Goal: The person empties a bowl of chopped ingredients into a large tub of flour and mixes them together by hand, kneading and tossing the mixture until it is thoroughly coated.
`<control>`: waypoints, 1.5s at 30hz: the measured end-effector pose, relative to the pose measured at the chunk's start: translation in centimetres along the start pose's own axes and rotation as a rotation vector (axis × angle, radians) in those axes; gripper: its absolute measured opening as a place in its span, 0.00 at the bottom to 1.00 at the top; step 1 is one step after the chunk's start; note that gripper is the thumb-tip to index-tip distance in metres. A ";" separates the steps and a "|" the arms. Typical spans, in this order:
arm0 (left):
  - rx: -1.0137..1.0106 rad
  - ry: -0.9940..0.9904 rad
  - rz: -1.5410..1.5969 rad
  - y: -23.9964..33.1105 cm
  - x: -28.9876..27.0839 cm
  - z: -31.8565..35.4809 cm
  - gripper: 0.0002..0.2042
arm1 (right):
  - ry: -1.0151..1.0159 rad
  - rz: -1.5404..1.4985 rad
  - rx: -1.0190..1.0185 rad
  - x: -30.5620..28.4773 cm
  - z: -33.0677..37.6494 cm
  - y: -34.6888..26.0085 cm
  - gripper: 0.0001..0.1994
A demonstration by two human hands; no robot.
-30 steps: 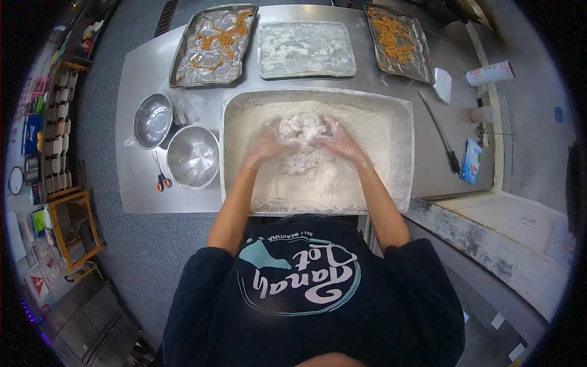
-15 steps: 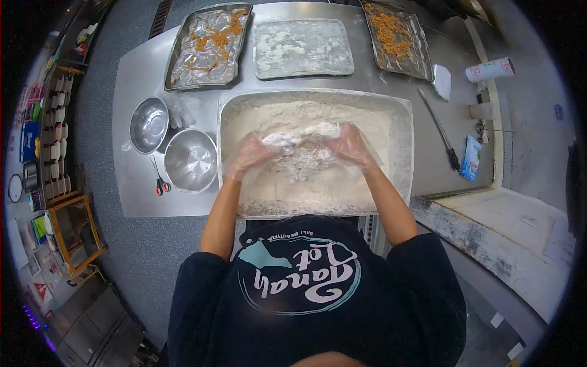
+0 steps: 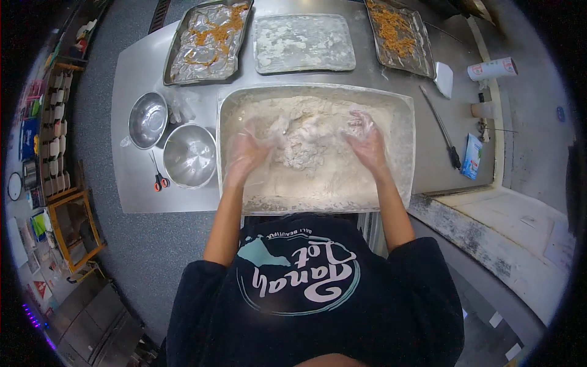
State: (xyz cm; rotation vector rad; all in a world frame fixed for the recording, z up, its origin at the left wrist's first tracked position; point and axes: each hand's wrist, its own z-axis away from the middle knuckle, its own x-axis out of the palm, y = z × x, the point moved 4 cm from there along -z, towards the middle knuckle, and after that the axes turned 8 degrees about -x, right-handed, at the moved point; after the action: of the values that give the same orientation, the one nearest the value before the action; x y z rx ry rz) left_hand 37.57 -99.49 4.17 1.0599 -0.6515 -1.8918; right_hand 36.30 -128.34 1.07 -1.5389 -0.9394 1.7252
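We have both hands down in the wide rectangular steel tray (image 3: pixel 403 122) of white flour, the left hand (image 3: pixel 247 153) and right hand (image 3: pixel 367 142) in thin clear gloves, fingers spread and unclenched, flanking the pale floured lumps (image 3: pixel 302 144) heaped mid-tray so they stay gathered between our palms. Two round steel bowls (image 3: pixel 189 155) and red-handled scissors (image 3: pixel 159 178) sit just left, within reach.

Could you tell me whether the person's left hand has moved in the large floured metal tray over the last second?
Yes. The left hand has drawn outward toward the tray's left wall, away from the floured pieces.
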 end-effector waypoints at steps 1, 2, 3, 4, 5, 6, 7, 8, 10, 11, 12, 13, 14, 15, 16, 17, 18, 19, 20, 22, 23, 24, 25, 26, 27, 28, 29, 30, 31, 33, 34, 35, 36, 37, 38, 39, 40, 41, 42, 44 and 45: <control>-0.300 -0.266 -0.357 0.9 0.4 0.6 0.42 | 0.008 0.000 -0.001 0.1 -0.7 1.4 0.34; -0.294 -0.260 -0.359 0.4 1.1 0.4 0.42 | -0.040 0.040 0.027 1.1 -1.6 3.7 0.36; -0.202 -0.142 -0.355 -1.3 2.5 -0.3 0.45 | -0.089 0.081 0.059 2.3 -2.2 6.0 0.38; -0.116 -0.026 -0.350 -3.2 3.5 -0.8 0.48 | -0.091 0.079 0.060 3.7 -2.5 7.2 0.38; -0.118 -0.022 -0.350 -5.1 4.5 -1.7 0.48 | -0.047 -0.348 0.162 5.6 -2.8 8.1 0.40; -0.169 -0.078 0.113 -6.9 5.5 -3.2 0.49 | 0.002 -0.771 0.261 7.2 -3.4 8.8 0.42; -0.214 -0.129 0.576 -8.3 6.3 -4.5 0.51 | -0.003 -0.773 0.256 8.2 -4.7 9.3 0.42; -0.219 -0.126 0.576 -9.7 7.3 -5.6 0.51 | -0.157 -0.606 0.248 9.5 -5.6 9.8 0.39; -0.070 0.031 0.590 -10.7 7.4 -7.1 0.53 | -0.316 -0.441 0.225 10.9 -6.2 8.8 0.37; -0.075 0.039 0.594 -11.1 7.2 -7.2 0.53 | -0.439 -0.149 0.123 11.2 -5.7 7.8 0.34; -0.018 0.035 0.420 -10.7 6.9 -7.0 0.50 | -0.491 -0.002 0.073 10.7 -5.0 7.1 0.33; 0.039 0.033 0.245 -10.3 6.7 -6.8 0.46 | -0.545 0.146 0.021 10.3 -4.2 6.4 0.32; 0.043 0.024 0.244 -8.9 6.5 -6.3 0.46 | -0.623 0.442 -0.204 9.4 -3.3 5.8 0.30; -0.036 -0.021 0.194 -7.4 6.6 -5.6 0.40 | -0.659 0.593 -0.301 8.6 -2.3 5.7 0.29; -0.114 -0.066 0.142 -6.6 7.0 -5.5 0.34 | -0.685 0.740 -0.402 7.9 -1.3 5.7 0.28; -0.116 -0.067 0.144 -7.7 7.2 -5.6 0.34 | -0.612 0.510 -0.283 7.2 -0.8 5.3 0.27; -0.084 -0.074 0.021 -10.3 7.7 -6.0 0.26 | -0.544 0.280 -0.173 6.9 -0.4 4.9 0.25; -0.053 -0.080 -0.101 -13.0 8.1 -6.6 0.20 | -0.474 0.052 -0.062 6.7 -0.1 4.7 0.24; -0.065 -0.069 -0.096 -15.8 8.1 -7.1 0.20 | -0.402 -0.176 0.054 6.6 0.1 4.4 0.22; 0.110 0.019 0.140 -17.8 7.3 -6.5 0.14 | -0.345 -0.410 0.176 6.0 0.4 1.8 0.20; 0.169 0.044 0.218 -17.5 7.1 -5.9 0.12 | -0.377 -0.118 0.133 4.2 -0.1 -1.8 0.17; -0.006 0.037 0.331 -13.0 7.6 -5.2 0.13 | -0.362 0.187 0.120 2.0 -0.2 -2.8 0.13; -0.190 0.052 0.432 -9.6 7.1 -3.9 0.15 | -0.342 0.190 0.136 1.3 0.4 -2.0 0.13; -0.186 0.048 0.434 -7.7 6.2 -2.9 0.15 | -0.203 0.043 -0.045 0.6 0.5 -2.2 0.11; -0.156 0.060 0.556 -6.6 5.2 -2.2 0.18 | -0.074 -0.109 -0.232 0.2 0.4 -3.2 0.09; -0.124 0.070 0.677 -5.4 4.2 -1.4 0.22 | -0.081 -0.110 -0.236 0.0 0.5 -3.5 0.09; -0.121 0.066 0.679 -3.4 3.4 -0.5 0.22 | -0.019 -0.141 -0.171 -1.1 0.8 -4.7 0.10; -0.112 0.049 0.600 -1.5 2.7 0.5 0.25 | 0.045 -0.173 -0.102 -1.9 1.1 -5.0 0.10; -0.105 0.047 0.523 -0.7 2.2 1.3 0.28 | 0.040 -0.175 -0.105 -1.6 0.9 -5.3 0.10; 0.051 0.093 0.558 -1.6 2.2 1.9 0.28 | 0.205 -0.235 -0.202 -1.8 0.4 -6.2 0.10; 0.208 0.132 0.588 -1.7 2.1 2.2 0.28 | 0.203 -0.235 -0.205 -1.7 0.1 -6.2 0.10; 0.209 0.129 0.586 -1.6 2.1 2.4 0.28 | 0.202 -0.216 -0.180 -1.6 -0.1 -5.8 0.09; 0.190 0.120 0.589 -1.3 2.0 2.7 0.28 | 0.202 -0.197 -0.156 -1.5 -0.3 -5.3 0.09; 0.172 0.111 0.592 -1.2 2.0 2.7 0.28 | 0.205 -0.197 -0.155 -1.2 -0.3 -4.4 0.09; 0.171 0.110 0.592 -1.3 2.0 2.7 0.28 | 0.207 -0.078 -0.185 -0.9 -0.1 -3.9 0.08; 0.275 0.164 0.464 -1.1 1.7 2.7 0.27 | 0.210 0.041 -0.215 -0.7 0.0 -3.5 0.07; 0.377 0.217 0.335 -0.8 1.5 2.8 0.25 | 0.209 0.041 -0.214 -0.6 0.2 -2.9 0.07; 0.375 0.219 0.332 -0.5 1.3 3.0 0.25 | 0.211 0.084 -0.235 -0.3 0.2 -3.3 0.05; 0.371 0.210 0.362 -0.1 1.1 3.3 0.22 | 0.213 0.127 -0.257 0.0 0.2 -3.6 0.05; 0.365 0.202 0.391 1.0 0.7 4.3 0.20 | 0.193 0.104 -0.241 0.5 0.2 -3.6 0.05; 0.216 0.160 0.574 1.4 0.6 4.6 0.18 | 0.180 0.090 -0.222 0.6 0.2 -3.3 0.05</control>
State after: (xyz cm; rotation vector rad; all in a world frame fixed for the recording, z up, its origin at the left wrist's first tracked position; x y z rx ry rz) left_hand 34.04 -100.57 7.28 1.0084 -0.9625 -1.2503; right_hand 36.02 -126.05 3.55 -1.8719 -1.0089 1.5514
